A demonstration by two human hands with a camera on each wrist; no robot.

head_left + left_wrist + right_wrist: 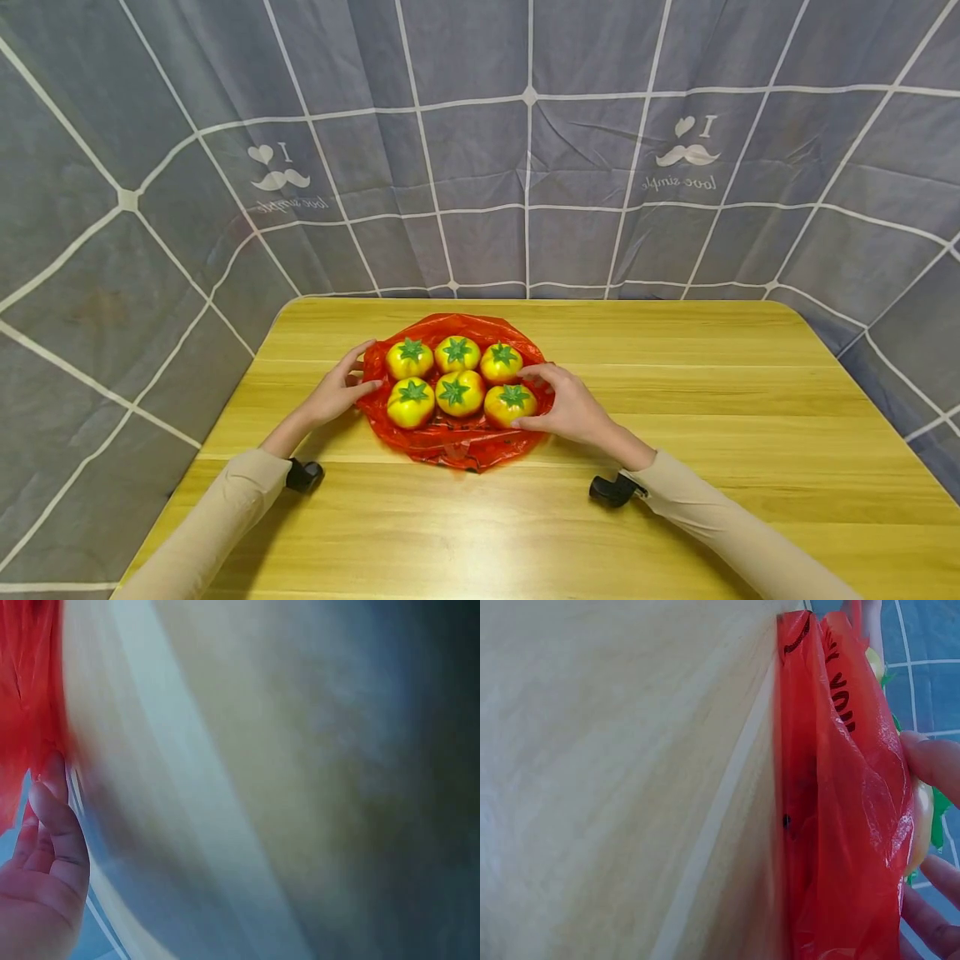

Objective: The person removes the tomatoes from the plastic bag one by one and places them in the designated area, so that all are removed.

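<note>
Right hand (566,406): It curved round the front right fruit (504,414), thumb on the near side and fingers on the far side, so it seemed to be holding it.
Left hand (333,396): It held the side of the red bag (465,454), with its thumb and a finger on the plastic.
Fruits (459,392): Six yellow ones with green star leaves sat in the bag, in two rows of three. They looked like tomatoes, maybe pretend ones.
Feel of a fruit: I guessed it was light, firm and smooth, so it could slip or roll. The fat round sides looked best to hold, with thumb across from fingers. The leaves looked like a poor handle.
Feel of the bag: It looked thin, floppy and crinkly, and I thought it could tear. A bunched bit of rim seemed a better grip than one thin edge.
Black gadgets (613,492): One sat by the end of each tan sleeve (712,508).
Table (712,417): It was wooden and shiny, and the bag lay on its far part, a little left of the middle.
Curtain (480,150): It hung grey behind the table, with white lines and moustache pictures.
</note>
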